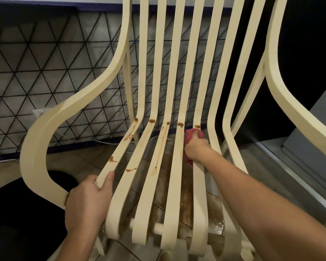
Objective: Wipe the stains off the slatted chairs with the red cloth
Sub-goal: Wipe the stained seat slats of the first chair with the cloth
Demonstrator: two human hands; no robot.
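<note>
Right hand (195, 150) has the red cloth (191, 135) bunched under its curled fingers (196, 133), pressed on a stained chair (179, 102) slat; left hand (88, 202) grips the outermost slat.

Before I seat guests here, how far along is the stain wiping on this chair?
Done, apparently: the two rightmost slats show no stains. In hand: the right hand grips the red cloth on the fifth slat, just below a brown spot; the left hand holds the front of the leftmost slat. Left: brown drips and streaks on the four slats to the left.
</note>
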